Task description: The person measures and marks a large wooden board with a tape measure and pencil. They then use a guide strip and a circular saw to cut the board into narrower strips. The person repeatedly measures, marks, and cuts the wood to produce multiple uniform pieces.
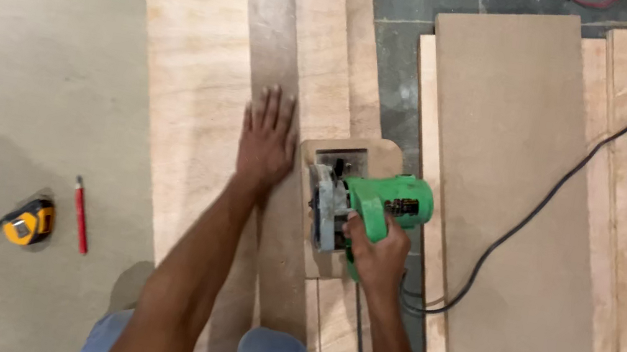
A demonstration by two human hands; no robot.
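Green circular saw [371, 211] sits on its wooden base plate over the plywood boards [191, 96] on the floor. Right hand [378, 255] grip closed around saw handle. Left hand [266, 143] flat, fingers spread, pressing the dark strip [274, 34] just beside the saw.

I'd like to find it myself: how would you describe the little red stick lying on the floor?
Start at the bare grey floor left of the plywood sheets. A yellow tape measure lies there, and just right of it is the red pencil, thin and straight, the only red thing nearby.

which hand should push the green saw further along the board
Right, most likely: the right hand already grips the green saw, while the left hand lies flat on the dark strip.
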